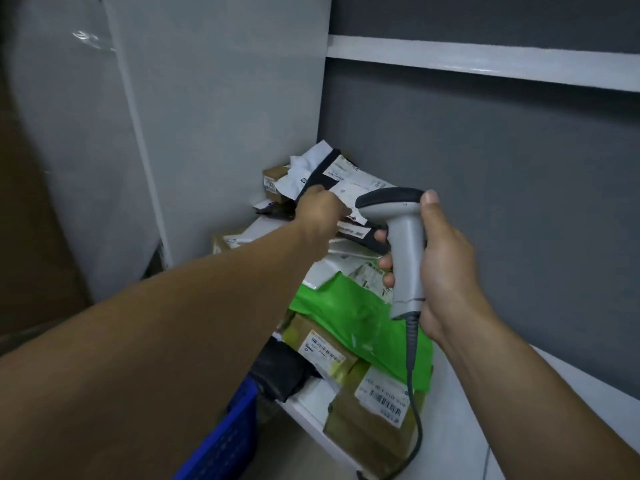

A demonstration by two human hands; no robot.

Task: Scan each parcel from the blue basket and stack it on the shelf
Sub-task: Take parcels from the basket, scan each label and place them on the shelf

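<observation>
My left hand (320,211) reaches far into the shelf corner and grips a black and white parcel (346,176) on top of the pile. My right hand (440,261) holds a grey barcode scanner (403,237) by its handle, head pointing left toward that parcel, its cable hanging down. Several parcels lie stacked on the white shelf (460,427): a green bag (360,317), brown boxes with labels (374,410), white bags. A corner of the blue basket (225,441) shows at the bottom, under my left forearm.
The shelf's grey back wall (502,202) and light side wall (225,116) close in the corner. A white upper shelf edge (485,62) runs above. A black bag (280,372) lies at the shelf's front edge. Bare shelf lies to the right of the pile.
</observation>
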